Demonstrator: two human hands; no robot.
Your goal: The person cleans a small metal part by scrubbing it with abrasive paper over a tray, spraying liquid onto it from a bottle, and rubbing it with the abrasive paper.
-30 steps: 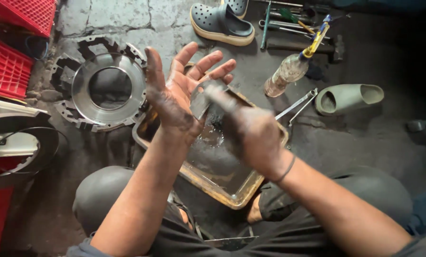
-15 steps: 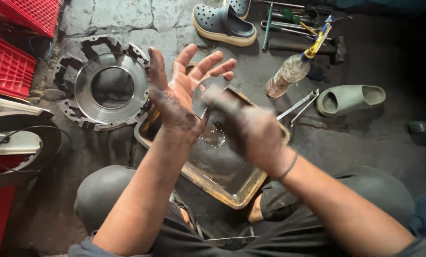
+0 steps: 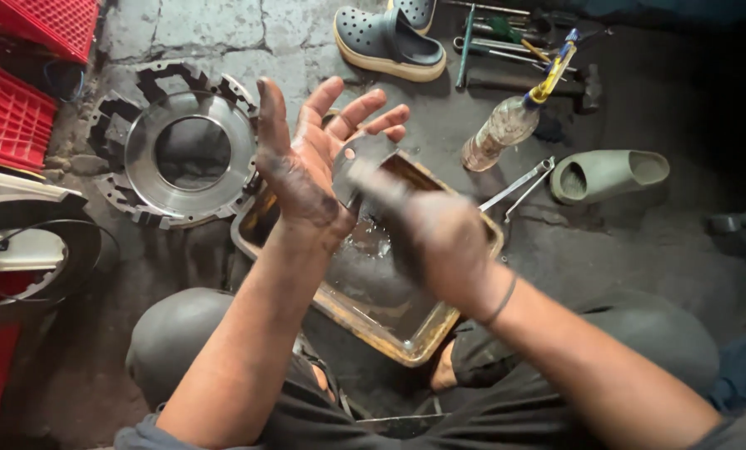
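My left hand [image 3: 306,167] is held up over a rusty metal tray [image 3: 389,342], palm turned right, greasy fingers spread and holding nothing. My right hand [image 3: 444,242] is blurred and dirty, just right of it. Its fingers are closed on a round grey metal part [image 3: 363,162] that it presses against the left palm. Liquid lies in the tray and splashes below the hands. The tray rests on the floor between my knees.
A large toothed steel ring [image 3: 185,150] lies left of the tray. Red crates [image 3: 6,117] stand at the far left. A plastic bottle [image 3: 502,133], metal tongs [image 3: 518,185], a green sandal [image 3: 606,175], a dark clog [image 3: 389,42] and hand tools [image 3: 506,42] lie beyond.
Both hands stay over the tray. My right hand has shifted slightly against the left palm with the metal part. The left fingers remain spread.
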